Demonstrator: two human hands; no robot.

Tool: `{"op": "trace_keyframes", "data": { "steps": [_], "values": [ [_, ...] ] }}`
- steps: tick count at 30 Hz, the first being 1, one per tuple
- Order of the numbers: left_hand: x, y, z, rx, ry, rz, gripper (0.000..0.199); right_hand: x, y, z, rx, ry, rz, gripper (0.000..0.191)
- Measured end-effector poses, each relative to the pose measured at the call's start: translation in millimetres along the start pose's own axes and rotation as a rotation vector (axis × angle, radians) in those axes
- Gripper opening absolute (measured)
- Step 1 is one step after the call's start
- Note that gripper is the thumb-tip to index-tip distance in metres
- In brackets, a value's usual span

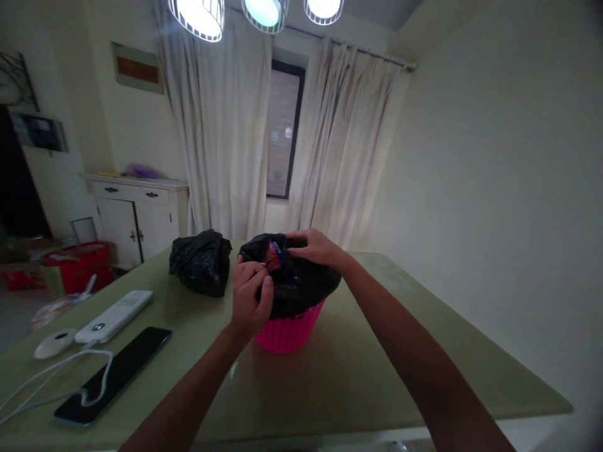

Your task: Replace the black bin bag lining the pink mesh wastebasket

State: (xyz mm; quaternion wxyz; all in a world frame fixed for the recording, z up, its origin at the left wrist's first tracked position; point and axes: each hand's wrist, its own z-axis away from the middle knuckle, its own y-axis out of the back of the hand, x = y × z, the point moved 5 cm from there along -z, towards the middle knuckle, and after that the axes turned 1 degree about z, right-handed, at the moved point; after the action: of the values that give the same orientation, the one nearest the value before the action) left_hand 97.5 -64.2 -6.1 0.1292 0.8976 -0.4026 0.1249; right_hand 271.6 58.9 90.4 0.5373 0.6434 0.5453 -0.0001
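Observation:
A bright pink basket (285, 336) with slotted sides stands on the table, lined with a black plastic bag (304, 289) folded over its rim. My left hand (249, 295) is closed on the bag's edge at the near left, thumb and fingers pinched together. Across the opening, my right hand (316, 247) grips the bag at the far right rim, its fingertips reaching inside. Something with red and blue colouring (276, 253) shows within the bag; its kind cannot be made out.
Left of the basket lies a crumpled black plastic bag (200, 260). Nearer on the pale green table (358, 389) are a white power bank (115, 317), a round white device (55, 343) and a dark phone (117, 373) with a white cable (107, 370) across it.

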Motion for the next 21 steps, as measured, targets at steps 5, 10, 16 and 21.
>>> {"op": "trace_keyframes", "data": {
  "steps": [5, 10, 16, 21],
  "values": [
    [16, -18.0, -5, -0.126, -0.035, -0.05, 0.031, -37, -17, -18, 0.031, 0.131, -0.341, 0.063],
    [16, -16.4, 3, -0.216, -0.135, 0.031, 0.048, -81, 28, -21, 0.285, 0.306, -0.51, 0.062],
    [-18, 12.3, 28, -0.159, -0.219, -0.147, 0.067, -58, 124, 8, 0.698, 0.285, -0.467, 0.05],
    [-39, 30.6, 17, -0.093, -0.155, -0.108, 0.03, -11, 162, 50, 0.806, 0.165, -0.408, 0.043]
  ]
}}
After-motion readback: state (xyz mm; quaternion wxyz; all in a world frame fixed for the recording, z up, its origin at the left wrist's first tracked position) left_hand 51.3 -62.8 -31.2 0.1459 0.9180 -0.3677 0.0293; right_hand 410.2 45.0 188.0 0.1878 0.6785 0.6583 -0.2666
